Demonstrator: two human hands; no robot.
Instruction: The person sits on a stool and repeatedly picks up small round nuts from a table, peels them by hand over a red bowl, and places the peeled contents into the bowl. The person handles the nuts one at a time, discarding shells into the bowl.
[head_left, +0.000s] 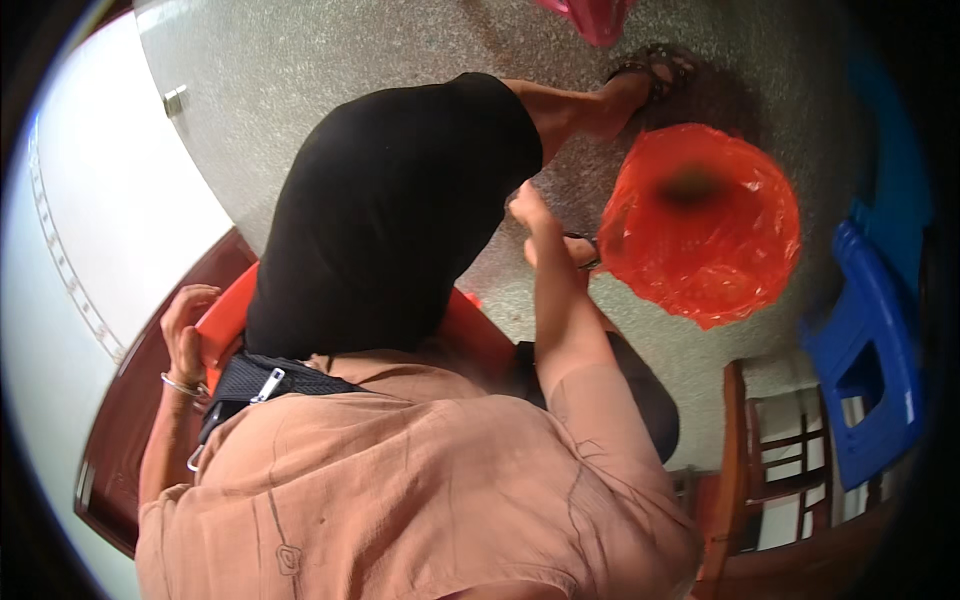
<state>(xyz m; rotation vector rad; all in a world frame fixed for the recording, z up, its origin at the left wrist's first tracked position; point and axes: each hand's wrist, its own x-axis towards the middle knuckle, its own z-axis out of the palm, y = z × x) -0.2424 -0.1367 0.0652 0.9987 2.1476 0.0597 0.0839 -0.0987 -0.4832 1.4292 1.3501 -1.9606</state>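
Note:
At the left, my left hand (186, 326), with a bracelet at the wrist, grips the edge of a red plastic seat (223, 319) beneath me. My right arm reaches forward between my legs. Its hand (531, 210) is beside my black-clad left knee and near my sandalled right foot (579, 249); its fingers are partly hidden, and whether they hold something is unclear. To the right of this hand stands a round container lined with a red plastic bag (697, 262), apart from the hand. A dark, blurred thing (694, 186) shows inside the bag.
A pink plastic bag (596, 19) lies at the top edge. A blue plastic stool or chair (874, 375) stands at the right, near a brown wooden chair (795, 487). A dark red wooden panel (150, 420) is behind my left arm. A small metal fitting (174, 101) is at the upper left.

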